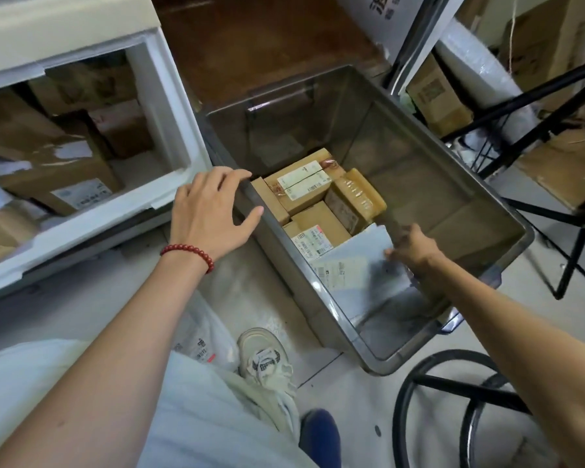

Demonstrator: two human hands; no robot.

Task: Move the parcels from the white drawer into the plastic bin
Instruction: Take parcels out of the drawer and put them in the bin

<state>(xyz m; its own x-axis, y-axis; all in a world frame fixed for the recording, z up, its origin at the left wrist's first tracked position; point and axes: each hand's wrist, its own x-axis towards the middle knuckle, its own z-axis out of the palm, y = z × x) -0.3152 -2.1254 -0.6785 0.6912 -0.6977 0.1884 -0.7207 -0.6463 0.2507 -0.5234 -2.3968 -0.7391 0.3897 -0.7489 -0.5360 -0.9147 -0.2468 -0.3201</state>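
Observation:
The grey see-through plastic bin stands on the floor at centre right. Several taped cardboard parcels lie at its bottom left. My right hand reaches down inside the bin and pinches the edge of a flat white mailer parcel that leans against the near wall. My left hand, with a red bead bracelet on the wrist, rests with relaxed fingers on the bin's left rim. The open white drawer at the left holds several brown cardboard parcels.
A white plastic parcel bag lies on the floor by my shoe. A black metal stool ring sits at bottom right. Black frame legs and stacked cartons stand behind the bin on the right.

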